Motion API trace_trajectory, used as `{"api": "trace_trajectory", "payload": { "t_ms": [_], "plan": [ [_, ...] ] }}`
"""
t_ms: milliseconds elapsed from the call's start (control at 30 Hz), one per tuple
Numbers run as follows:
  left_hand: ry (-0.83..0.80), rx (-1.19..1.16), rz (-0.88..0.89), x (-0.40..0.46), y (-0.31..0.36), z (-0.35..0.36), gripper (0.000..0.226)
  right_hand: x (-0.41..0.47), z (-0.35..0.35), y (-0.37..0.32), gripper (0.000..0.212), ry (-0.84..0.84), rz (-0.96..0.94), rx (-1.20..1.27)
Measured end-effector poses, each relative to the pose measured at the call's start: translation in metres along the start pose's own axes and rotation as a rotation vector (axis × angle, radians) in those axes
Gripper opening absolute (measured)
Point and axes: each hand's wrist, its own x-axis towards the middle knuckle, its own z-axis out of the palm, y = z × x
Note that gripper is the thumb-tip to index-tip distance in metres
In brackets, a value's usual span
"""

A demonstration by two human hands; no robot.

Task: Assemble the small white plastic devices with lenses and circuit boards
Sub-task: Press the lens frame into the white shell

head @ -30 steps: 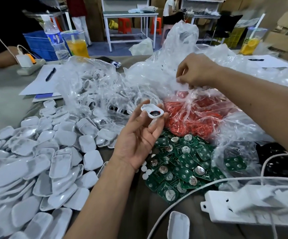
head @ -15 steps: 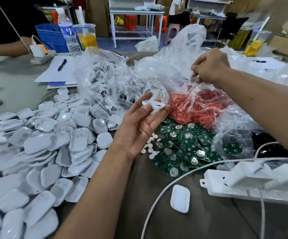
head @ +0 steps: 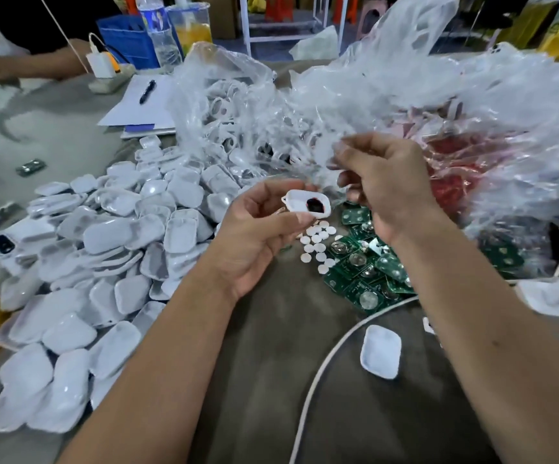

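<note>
Fingers (head: 355, 182) now beside the white shell (head: 306, 204), off the bag (head: 405, 95)

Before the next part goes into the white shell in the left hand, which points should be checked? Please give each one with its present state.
1. White shell held firmly by left hand: ok.
2. Shell's open side with the dark lens faces up: ok.
3. Right hand holds a part: cannot tell, blurred.
4. Green circuit boards lie uncovered near both hands: ok.
5. Small white discs lie near both hands: ok.
6. White cable lies apart from both hands: ok.
</note>
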Motion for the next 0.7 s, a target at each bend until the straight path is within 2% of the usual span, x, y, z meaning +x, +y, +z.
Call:
{"api": "trace_trajectory", "payload": {
  "t_ms": [167,333,700],
  "plan": [
    [0.074,0.084,0.034,0.009,0.001,-0.001,0.055,-0.007,-0.008,0.020,0.005,-0.040,-0.087,0.075],
    [0.080,0.093,0.045,0.013,-0.002,-0.002,0.046,-0.011,-0.012,0.027,0.005,-0.058,-0.091,0.145],
    [0.075,0.100,0.104,0.016,-0.003,0.001,0.048,-0.011,-0.009,0.034,0.008,-0.115,-0.095,0.173]
  ]
}}
